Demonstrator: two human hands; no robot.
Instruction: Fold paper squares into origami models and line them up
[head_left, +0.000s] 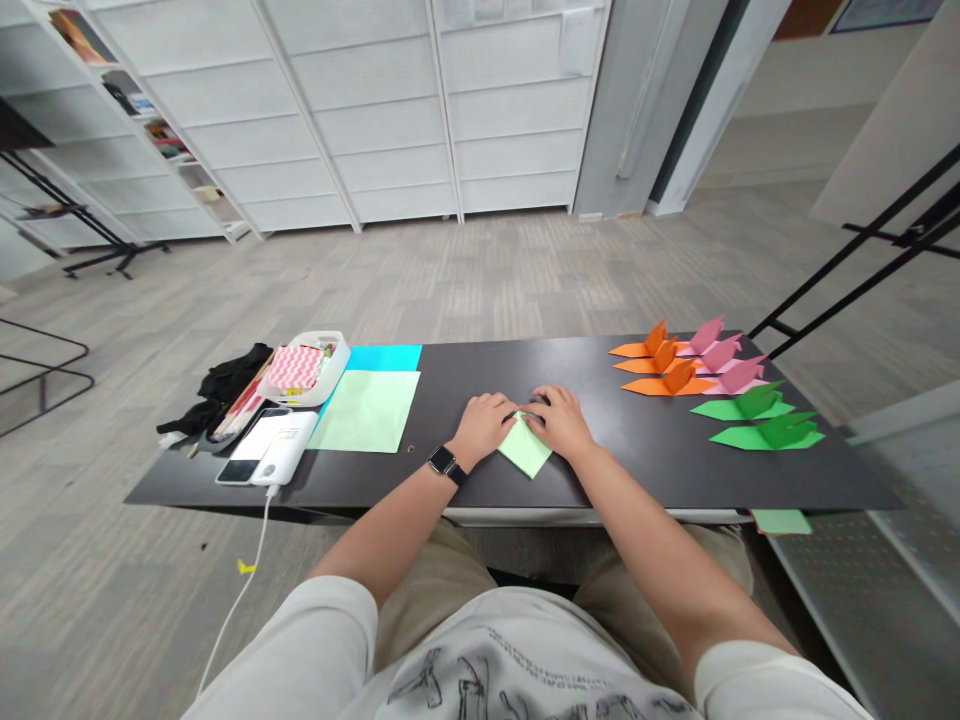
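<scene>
Head view: the folded paper (528,452), pale green, lies on the dark surface (465,365) directly in front of the person, on the body side of both sets of fingertips. It is oriented as a diamond, with one corner directed toward the torso and the opposite corner beneath the fingers. The long axis appears to run from the hands toward the body, slightly off square. The left hand (487,425) bears on the far left edge; the right hand (561,422) bears on the far right edge. Neither hand is clearly nearer. The two hands converge at the far corner, nearly meeting, fingers bent and palms down; whether either pinches the paper cannot be told.

Materials: the folded paper is thin, matt and sharp-edged. The surface is smooth, with a faint sheen. Left of the hands, a flat pale green sheet (367,415) partly covers a bright blue sheet (386,357). Right of the hands stand pointed, crisply creased paper birds: orange birds (679,378), pink birds (736,376) behind and beside them, and green birds (772,434) nearer the body
</scene>
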